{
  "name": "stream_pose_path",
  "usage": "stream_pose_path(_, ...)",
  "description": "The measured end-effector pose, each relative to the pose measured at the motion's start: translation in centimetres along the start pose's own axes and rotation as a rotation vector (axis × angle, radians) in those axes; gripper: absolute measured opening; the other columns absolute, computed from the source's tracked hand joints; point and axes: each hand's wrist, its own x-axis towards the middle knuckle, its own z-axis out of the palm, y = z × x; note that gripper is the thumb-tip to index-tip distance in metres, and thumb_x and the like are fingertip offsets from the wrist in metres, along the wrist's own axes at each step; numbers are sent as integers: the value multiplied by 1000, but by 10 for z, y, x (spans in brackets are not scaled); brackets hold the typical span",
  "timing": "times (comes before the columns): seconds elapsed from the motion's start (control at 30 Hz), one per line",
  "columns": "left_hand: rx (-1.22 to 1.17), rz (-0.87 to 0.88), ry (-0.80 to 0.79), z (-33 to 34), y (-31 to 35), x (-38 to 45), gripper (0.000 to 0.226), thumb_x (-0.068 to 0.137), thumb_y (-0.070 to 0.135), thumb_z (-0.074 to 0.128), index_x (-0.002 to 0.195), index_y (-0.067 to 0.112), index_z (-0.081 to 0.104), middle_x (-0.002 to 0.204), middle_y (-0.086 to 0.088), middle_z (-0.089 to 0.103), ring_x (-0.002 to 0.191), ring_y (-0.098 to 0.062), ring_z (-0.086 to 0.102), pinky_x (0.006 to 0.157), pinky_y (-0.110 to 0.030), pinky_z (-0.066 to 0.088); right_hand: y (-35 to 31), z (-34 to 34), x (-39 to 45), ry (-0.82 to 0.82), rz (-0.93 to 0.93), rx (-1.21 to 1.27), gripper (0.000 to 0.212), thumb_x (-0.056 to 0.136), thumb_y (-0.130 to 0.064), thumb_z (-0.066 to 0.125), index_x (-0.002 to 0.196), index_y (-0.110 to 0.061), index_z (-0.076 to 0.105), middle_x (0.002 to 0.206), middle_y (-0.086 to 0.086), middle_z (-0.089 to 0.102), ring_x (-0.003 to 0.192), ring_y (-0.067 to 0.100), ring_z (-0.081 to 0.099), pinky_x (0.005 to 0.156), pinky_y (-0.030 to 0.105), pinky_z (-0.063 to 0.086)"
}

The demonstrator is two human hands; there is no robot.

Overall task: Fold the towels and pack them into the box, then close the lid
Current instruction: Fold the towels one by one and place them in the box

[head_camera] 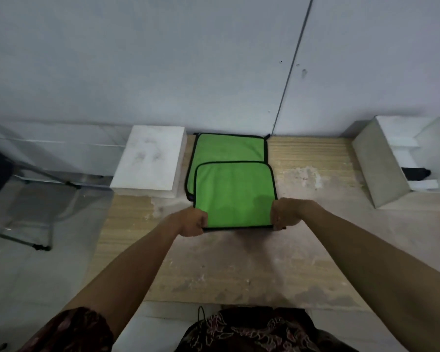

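A green towel point(235, 193) with black trim is held over the wooden table by its near edge. My left hand point(192, 222) grips its near left corner and my right hand point(283, 214) grips its near right corner. Its far part overlaps a second green towel point(229, 148) that lies flat against the wall. A white box lid point(150, 158) rests to the left of the towels. An open white box point(401, 158) stands at the right, tilted, with something dark inside it.
The wooden table top point(252, 262) stretches bare between me and the towels. A glass table with black legs point(36, 189) stands at the left. A white wall runs right behind the towels.
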Motion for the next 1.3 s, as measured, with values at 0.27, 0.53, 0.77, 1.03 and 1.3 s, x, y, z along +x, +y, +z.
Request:
stream_pose_path(0.27,-117,-3,-460,57,27,-28,15,89,11,64,92,-2,71,80,-14,66,51,3,51,54,-12,42,-10,54,-19,-487,167,222,29,91,-14,73,118,-4,69,102,0,77,96,19,73,76,31,60)
stream_pose_path(0.53,-504,-182,-340,43,3,-29,6,91,12,63,92,17,65,83,1,60,77,-14,58,65,-25,54,7,47,-24,-351,195,339,11,91,-13,71,101,-13,67,92,-2,73,80,11,73,78,34,59)
stream_pose_path(0.77,-447,-156,330,22,-34,2,11,79,20,81,86,11,80,79,-4,75,71,-15,71,70,-29,58,30,27,7,255,235,270,3,86,-27,75,83,-26,75,90,-2,71,87,20,65,84,36,55)
stream_pose_path(1.03,-572,-357,590,41,-35,37,12,77,14,81,87,10,79,90,-7,77,88,-19,71,88,-26,52,23,29,37,475,327,259,20,90,-30,64,107,-23,72,113,9,68,100,33,66,77,36,52)
stream_pose_path(1.3,-685,-485,714,65,-22,37,45,70,24,86,106,9,64,93,-10,70,82,-24,67,79,-30,52,-6,77,37,701,224,235,63,93,-44,59,147,-15,41,146,10,46,135,31,42,107,47,37)
